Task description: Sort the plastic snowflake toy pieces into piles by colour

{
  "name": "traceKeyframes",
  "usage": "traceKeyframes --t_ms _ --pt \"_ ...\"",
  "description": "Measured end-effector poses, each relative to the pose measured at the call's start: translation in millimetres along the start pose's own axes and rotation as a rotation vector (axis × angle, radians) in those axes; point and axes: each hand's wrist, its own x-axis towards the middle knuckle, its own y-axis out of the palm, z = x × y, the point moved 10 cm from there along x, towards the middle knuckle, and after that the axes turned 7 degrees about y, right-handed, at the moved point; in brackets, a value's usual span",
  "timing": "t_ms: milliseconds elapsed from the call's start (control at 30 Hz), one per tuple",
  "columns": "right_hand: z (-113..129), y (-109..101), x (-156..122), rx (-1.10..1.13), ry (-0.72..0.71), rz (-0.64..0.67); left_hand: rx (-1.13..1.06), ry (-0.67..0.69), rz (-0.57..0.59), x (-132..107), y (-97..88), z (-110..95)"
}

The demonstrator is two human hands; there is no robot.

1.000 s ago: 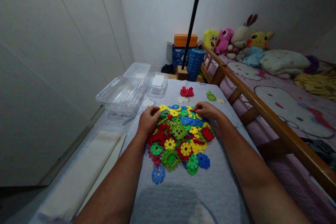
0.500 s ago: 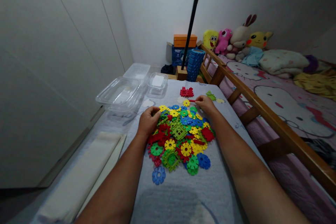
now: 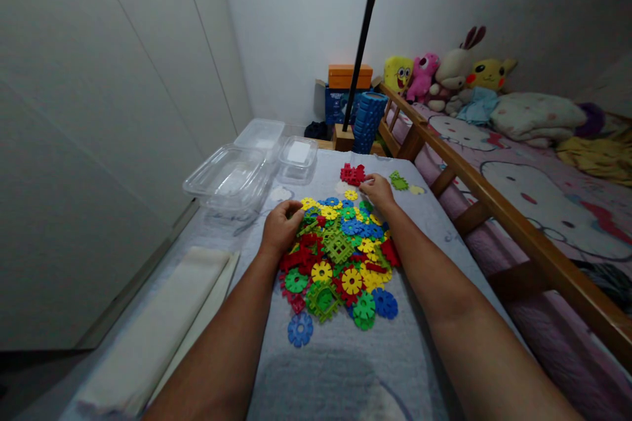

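A heap of plastic interlocking pieces [image 3: 338,247] lies on the cloth-covered table, with notched discs and square lattice pieces in red, yellow, green and blue. My left hand [image 3: 280,229] rests against the heap's left edge, fingers curved and thumb apart, nothing visible in it. Beyond the heap, my right hand [image 3: 378,191] reaches to the right side of a small group of red square pieces [image 3: 351,174]. Its fingertips appear closed on a red piece at that group, partly hidden by the fingers. Just below the fingertips lies a yellow disc [image 3: 351,195].
Clear plastic containers [image 3: 224,177] stand at the back left. A folded white cloth [image 3: 162,325] lies along the left side. Green spiky pieces [image 3: 398,180] sit at the back right. The bed's wooden rail [image 3: 474,174] runs along the right, and a black pole [image 3: 363,46] rises behind the table.
My right hand has moved slightly left and away from me, carrying the red piece to the red group. My left hand stays at the heap's edge.
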Motion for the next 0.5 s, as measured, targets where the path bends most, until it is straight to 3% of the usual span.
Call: traceKeyframes --t_ms 167,333,500 --pt "24.1 16.2 -22.7 -0.068 -0.211 0.166 0.022 0.011 0.001 -0.7 -0.4 -1.7" --pt "34.9 28.9 -34.0 -0.189 -0.281 0.331 0.032 0.024 0.004 -1.0 -0.2 -1.4" --pt "32.3 26.3 -21.6 -0.206 -0.272 0.265 0.028 0.025 0.005 -0.2 0.6 -0.7"
